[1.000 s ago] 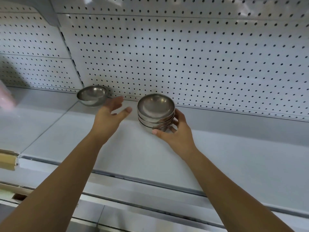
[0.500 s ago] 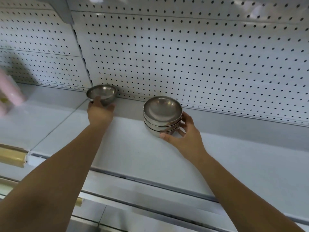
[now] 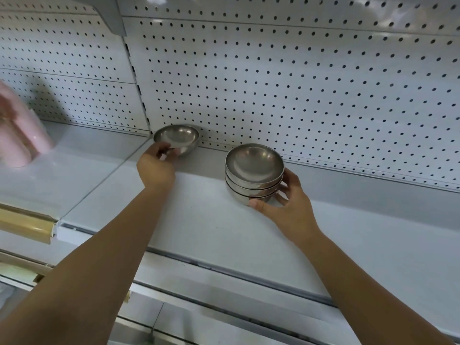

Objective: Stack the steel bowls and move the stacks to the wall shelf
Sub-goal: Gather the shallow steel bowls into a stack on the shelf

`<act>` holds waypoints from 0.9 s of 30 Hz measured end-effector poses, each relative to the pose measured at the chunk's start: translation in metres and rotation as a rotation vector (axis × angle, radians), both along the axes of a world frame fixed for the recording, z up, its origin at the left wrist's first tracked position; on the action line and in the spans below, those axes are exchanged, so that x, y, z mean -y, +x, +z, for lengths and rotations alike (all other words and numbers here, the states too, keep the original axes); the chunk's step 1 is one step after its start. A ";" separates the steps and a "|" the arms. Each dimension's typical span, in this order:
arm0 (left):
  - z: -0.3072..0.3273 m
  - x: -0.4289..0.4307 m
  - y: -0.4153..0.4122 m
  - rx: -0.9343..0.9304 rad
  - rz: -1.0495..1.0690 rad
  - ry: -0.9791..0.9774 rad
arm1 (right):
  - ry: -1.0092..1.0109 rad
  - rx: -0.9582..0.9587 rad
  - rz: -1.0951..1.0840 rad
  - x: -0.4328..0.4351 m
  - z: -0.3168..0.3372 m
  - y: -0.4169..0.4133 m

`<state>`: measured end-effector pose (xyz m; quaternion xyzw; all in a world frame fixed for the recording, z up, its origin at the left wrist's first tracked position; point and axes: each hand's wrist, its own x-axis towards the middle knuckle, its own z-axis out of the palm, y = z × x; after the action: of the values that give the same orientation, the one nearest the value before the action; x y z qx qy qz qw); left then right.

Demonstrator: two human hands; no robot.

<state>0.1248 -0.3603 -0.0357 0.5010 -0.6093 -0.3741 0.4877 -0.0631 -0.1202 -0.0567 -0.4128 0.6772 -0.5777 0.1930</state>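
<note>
Pinching single bowl (image 3: 177, 138), left fingers (image 3: 163, 151) underneath rim.

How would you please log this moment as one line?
left hand: gripping single bowl | right hand: holding bowl stack | both on shelf

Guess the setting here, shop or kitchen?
Likely a shop or stockroom: a white metal shelf with a perforated pegboard back panel and a price-strip rail on its front edge. Steel bowls stacked like stock, no cooking gear in view.
</note>
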 end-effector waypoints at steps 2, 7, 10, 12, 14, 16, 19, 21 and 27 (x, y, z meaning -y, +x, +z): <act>0.010 -0.009 -0.001 -0.077 -0.040 0.002 | 0.003 0.004 0.000 0.000 0.000 0.000; 0.051 -0.044 -0.001 -0.237 -0.254 -0.037 | 0.010 0.003 -0.011 0.000 0.001 0.001; 0.068 -0.069 -0.004 -0.269 -0.420 -0.010 | 0.017 0.001 -0.008 -0.002 0.001 0.002; 0.070 -0.080 -0.007 -0.258 -0.502 -0.005 | 0.026 -0.002 -0.003 -0.003 0.002 0.002; 0.070 -0.089 -0.010 -0.240 -0.556 0.003 | 0.029 -0.003 0.000 -0.004 0.004 0.003; 0.067 -0.096 -0.013 -0.228 -0.593 0.018 | 0.027 -0.006 0.000 -0.005 0.005 0.004; 0.060 -0.103 -0.016 -0.187 -0.637 0.029 | 0.026 -0.003 0.001 -0.005 0.004 0.004; 0.057 -0.106 -0.017 -0.120 -0.648 0.013 | 0.037 0.003 0.006 -0.006 0.004 0.004; 0.053 -0.111 -0.016 -0.004 -0.628 -0.033 | 0.058 0.019 0.019 -0.007 0.003 0.001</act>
<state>0.1092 -0.2490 0.0171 0.2793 -0.7393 -0.4976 0.3576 -0.0617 -0.1131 -0.0533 -0.4078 0.6880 -0.5599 0.2167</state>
